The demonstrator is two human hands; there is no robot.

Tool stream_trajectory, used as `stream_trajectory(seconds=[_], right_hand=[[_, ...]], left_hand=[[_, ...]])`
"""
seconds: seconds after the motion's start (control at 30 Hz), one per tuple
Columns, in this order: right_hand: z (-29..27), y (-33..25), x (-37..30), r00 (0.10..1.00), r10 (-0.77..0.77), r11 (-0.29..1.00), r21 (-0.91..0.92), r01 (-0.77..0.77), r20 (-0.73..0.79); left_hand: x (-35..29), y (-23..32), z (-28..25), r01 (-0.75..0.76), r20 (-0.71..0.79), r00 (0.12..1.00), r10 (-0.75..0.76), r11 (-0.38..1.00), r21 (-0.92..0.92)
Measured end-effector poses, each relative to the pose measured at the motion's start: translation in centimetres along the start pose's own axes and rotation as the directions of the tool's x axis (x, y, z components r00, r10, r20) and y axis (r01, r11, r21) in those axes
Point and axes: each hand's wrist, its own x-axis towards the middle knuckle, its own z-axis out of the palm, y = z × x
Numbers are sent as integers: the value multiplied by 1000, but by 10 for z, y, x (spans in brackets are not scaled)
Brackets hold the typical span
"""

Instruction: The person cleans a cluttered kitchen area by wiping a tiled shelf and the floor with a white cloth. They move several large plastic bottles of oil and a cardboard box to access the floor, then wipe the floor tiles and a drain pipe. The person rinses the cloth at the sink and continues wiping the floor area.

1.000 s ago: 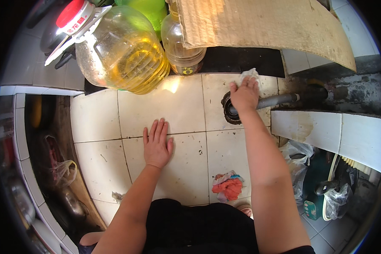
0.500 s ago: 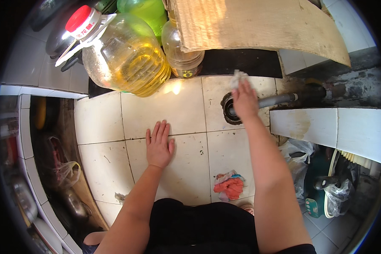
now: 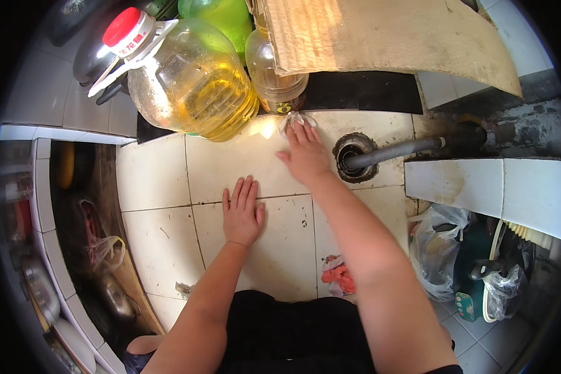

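Observation:
My left hand [image 3: 242,215] lies flat on the cream tiled surface [image 3: 258,249], fingers stretched out, holding nothing. Farther off and to the right, my right hand [image 3: 305,156] presses a crumpled whitish wipe [image 3: 299,119] against the tiles; the palm side is hidden. The wipe is at the foot of a clear plastic bottle [image 3: 275,75], beside the black strip along the back edge. Just right of that hand is a dirty round drain hole [image 3: 349,149], with a grey corrugated hose [image 3: 405,148] running into it. A red cloth [image 3: 338,277] is partly covered by my right forearm.
A large red-capped jug [image 3: 187,81] of yellow oil and a green bottle [image 3: 221,28] stand at the back left. Brown cardboard [image 3: 386,40] hangs over the back right. A low tiled wall [image 3: 455,187] and plastic bags [image 3: 439,249] are at right. A small scrap [image 3: 184,290] lies near my left forearm.
My right hand has slid left with the wipe, from above the drain hole to the foot of the clear bottle, uncovering the hole. My left hand stays flat on the tiles.

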Motion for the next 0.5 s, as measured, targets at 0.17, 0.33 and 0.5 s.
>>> stream_trajectory(seconds=[0.17, 0.33, 0.5], right_hand=[[-21, 105, -20, 974, 199, 969, -129, -213, -113], [-9, 103, -15, 883, 399, 909, -15, -416, -247], [-27, 77, -36, 933, 297, 932, 275, -237, -203]], left_hand=[[-3, -3, 1, 19, -1, 1000, -19, 1000, -8], [-2, 1, 0, 9, 2, 1000, -9, 1000, -15], [-2, 1, -2, 7, -8, 1000, -7, 1000, -5]])
